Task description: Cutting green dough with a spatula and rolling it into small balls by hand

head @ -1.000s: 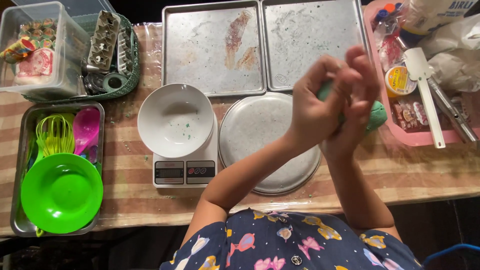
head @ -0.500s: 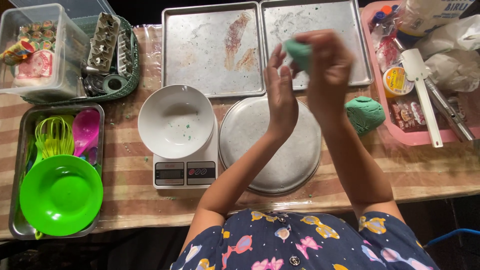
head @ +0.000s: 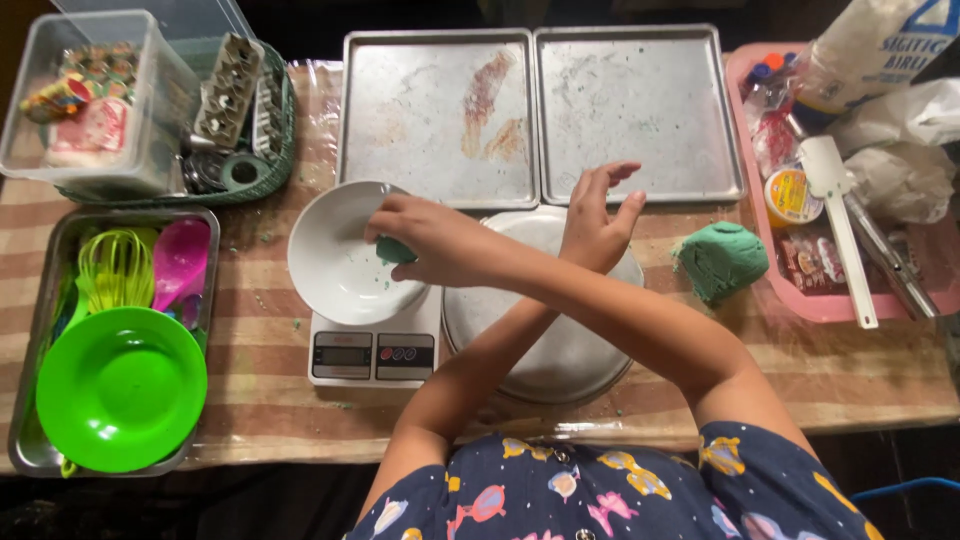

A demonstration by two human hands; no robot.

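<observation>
Resting in right hand [head: 425, 240]: dough piece [head: 395, 251]

Bowl [head: 335, 262] sits on scale [head: 372, 348], centre-left; round pan [head: 560, 355] just right of it; two baking trays [head: 640, 110] behind; dough lump [head: 722, 260] further right.

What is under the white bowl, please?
A white kitchen scale is under the white bowl. Only its front panel shows; the bowl covers its platform. The right hand holds a green dough piece over the bowl.
</observation>
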